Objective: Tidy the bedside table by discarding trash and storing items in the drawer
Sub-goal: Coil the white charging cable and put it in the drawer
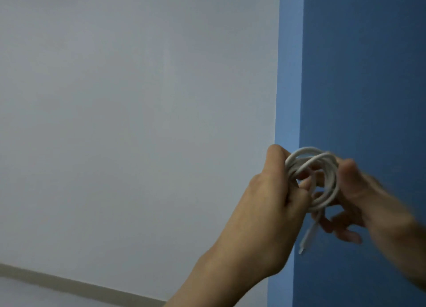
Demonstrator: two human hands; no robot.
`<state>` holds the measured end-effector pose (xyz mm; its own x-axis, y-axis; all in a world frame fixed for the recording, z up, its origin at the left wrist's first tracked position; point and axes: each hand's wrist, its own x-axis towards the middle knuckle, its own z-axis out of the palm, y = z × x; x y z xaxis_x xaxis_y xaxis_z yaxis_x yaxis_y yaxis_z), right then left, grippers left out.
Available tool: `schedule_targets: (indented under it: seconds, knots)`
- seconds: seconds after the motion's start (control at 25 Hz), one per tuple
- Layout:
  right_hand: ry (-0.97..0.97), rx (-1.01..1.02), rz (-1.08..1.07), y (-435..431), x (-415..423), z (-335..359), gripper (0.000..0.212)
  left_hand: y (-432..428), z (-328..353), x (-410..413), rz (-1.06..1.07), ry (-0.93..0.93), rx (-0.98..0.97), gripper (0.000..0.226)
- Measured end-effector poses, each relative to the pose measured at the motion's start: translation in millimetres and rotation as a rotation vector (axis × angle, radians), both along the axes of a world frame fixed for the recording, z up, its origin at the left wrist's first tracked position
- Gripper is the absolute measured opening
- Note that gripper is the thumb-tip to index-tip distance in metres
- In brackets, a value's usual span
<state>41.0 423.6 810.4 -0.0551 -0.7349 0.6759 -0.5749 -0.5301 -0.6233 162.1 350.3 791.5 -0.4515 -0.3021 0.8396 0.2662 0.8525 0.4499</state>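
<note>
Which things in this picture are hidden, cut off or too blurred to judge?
Head view:
- Bedside table, drawer, trash: outside the frame.
- Right hand: motion-blurred, grip on the white cable unclear.
- Cable plug: small, blurred, type unreadable.
- Left hand: its fingers cover part of the coil.

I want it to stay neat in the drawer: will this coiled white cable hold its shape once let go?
Probably not. The white cable looks floppy: its loops sit unevenly, held by both hands, and one end dangles. It likely springs loose.

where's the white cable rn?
Head view, lower right: the coiled white cable is held between the left hand and right hand, in front of the blue wall.
</note>
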Motion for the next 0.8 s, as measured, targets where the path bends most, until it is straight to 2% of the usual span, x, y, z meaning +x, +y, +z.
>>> schedule_targets:
  seconds: [0.16,0.28,0.32,0.4,0.52,0.6,0.68,0.8]
  knots:
    - [0.249,-0.210,-0.265,0.2,0.6,-8.2,0.044,4.3,-1.9,2.5,-0.148,-0.074,0.095,0.018]
    - [0.390,-0.199,-0.406,-1.5,-1.4,-8.9,0.055,3.5,-3.6,-2.2,-0.172,-0.028,0.129,0.026]
    - [0.406,-0.180,-0.419,-1.9,-1.4,-10.5,0.057,0.9,-4.2,-4.2,-0.171,-0.015,0.144,0.027]
    - [0.319,-0.175,-0.368,-3.2,-1.5,-12.4,0.050,-5.3,-7.3,-7.3,-0.122,-0.047,0.103,0.029]
    - [0.310,-0.234,-0.420,-4.9,-4.7,-11.3,0.036,-13.1,-14.0,-10.5,-0.080,-0.179,0.057,0.032]
    - [0.349,-0.270,-0.447,-5.1,-5.1,-9.5,0.031,-11.9,-14.7,-11.2,-0.220,-0.245,0.177,0.027]
    - [0.379,-0.302,-0.456,-6.8,-6.7,-9.5,0.036,-9.1,-12.7,-11.4,-0.360,-0.259,0.325,0.019]
    - [0.594,-0.391,-0.680,-10.2,-11.4,-11.9,0.041,-9.4,-14.7,-14.8,-0.481,-0.279,0.438,0.020]
